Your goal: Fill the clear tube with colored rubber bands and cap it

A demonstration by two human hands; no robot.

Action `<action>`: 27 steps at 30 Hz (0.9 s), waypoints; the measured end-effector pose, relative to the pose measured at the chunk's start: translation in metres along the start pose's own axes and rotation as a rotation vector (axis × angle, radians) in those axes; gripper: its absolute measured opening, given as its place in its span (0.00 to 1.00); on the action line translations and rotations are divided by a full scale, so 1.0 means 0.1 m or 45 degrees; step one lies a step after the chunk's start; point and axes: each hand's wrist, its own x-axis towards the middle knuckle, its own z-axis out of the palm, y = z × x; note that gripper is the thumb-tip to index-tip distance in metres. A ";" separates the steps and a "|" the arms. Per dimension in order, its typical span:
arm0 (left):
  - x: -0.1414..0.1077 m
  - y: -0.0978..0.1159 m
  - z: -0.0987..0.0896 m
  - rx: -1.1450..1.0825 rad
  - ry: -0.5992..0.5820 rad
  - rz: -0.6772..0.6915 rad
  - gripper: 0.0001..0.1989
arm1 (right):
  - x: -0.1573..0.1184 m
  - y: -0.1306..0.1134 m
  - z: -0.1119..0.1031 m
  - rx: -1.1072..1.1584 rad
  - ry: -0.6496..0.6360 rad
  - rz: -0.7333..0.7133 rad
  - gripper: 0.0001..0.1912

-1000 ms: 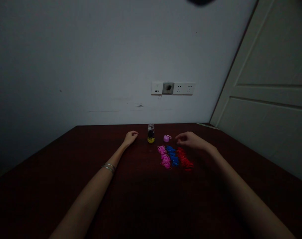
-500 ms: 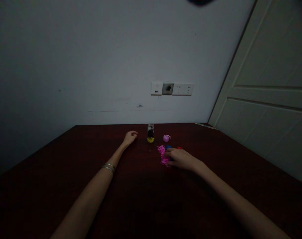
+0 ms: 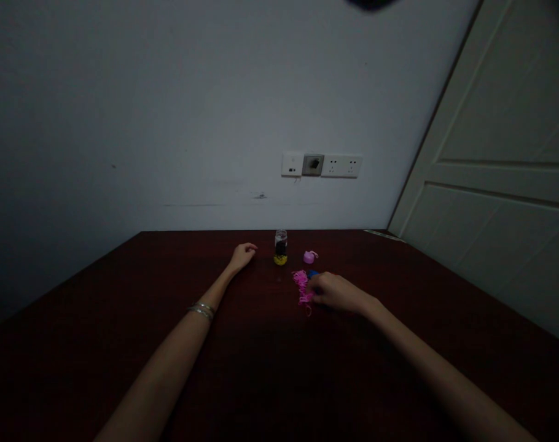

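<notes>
My right hand is over the pile of pink rubber bands, its fingers drawn together on the bands at the near end. One thin loop hangs or lies just below the fingertips. Part of a blue clump shows behind this hand, which hides the rest. My left hand rests on the table with nothing in it, fingers loosely bent and apart. To its right a small clear jar stands upright without a lid, black stuff above yellow inside. A pink lid with a loop lies right of the jar.
The dark red-brown table runs back to a pale wall. Sockets and switches are set in the wall above the jar. A panelled white door borders the right side.
My right hand's fingers have drawn together on the pink bands, and a loose loop shows below them. The red clump is now hidden behind that hand. My left hand stays put.
</notes>
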 end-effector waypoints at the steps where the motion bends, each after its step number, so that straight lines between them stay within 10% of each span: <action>1: 0.00 0.00 0.00 0.002 -0.001 -0.002 0.13 | 0.00 0.00 -0.01 0.024 -0.002 0.001 0.07; 12: -0.01 0.00 0.00 0.034 -0.001 -0.013 0.14 | 0.07 0.14 -0.06 0.411 0.020 -0.045 0.08; 27: -0.07 0.08 -0.03 0.048 0.001 -0.021 0.12 | 0.36 0.24 -0.74 0.839 0.102 -0.020 0.17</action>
